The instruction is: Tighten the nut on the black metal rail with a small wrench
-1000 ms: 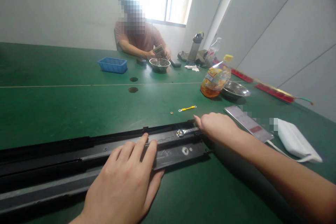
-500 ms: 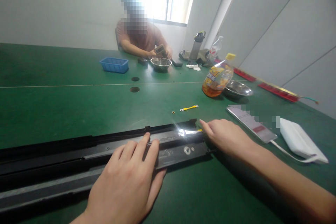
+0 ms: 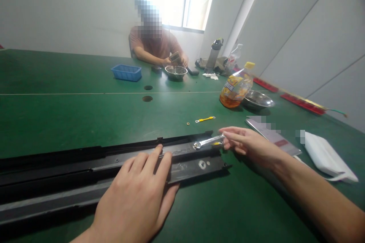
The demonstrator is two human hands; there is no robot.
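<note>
A long black metal rail [image 3: 182,169] with raised edges lies across the table from the left. Over it my left hand [image 3: 137,193] is laid, its fingers reaching across the top and its thumb at the near side, gripping it. My right hand [image 3: 242,140] pinches the end of a silver wrench [image 3: 209,141] between thumb and fingers. The wrench's ring end sits on a fastener in the rail's channel, near the right end. Part of a yellow cable lug [image 3: 217,143] shows beneath the wrench. Beyond the rail lie a short yellow cable [image 3: 205,119] and a small nut [image 3: 188,123].
A phone [image 3: 270,136] and a white power bank [image 3: 327,155] are at the right. Farther back stand an orange drink bottle [image 3: 235,87], a steel bowl [image 3: 261,100] and a blue basket [image 3: 127,73]. Across the table a person [image 3: 156,47] sits beside another bowl [image 3: 176,72].
My right hand has swung the wrench's handle end slightly away from me, and its fingers have opened out from a closed fist into a pinch. My left hand stays on the rail.
</note>
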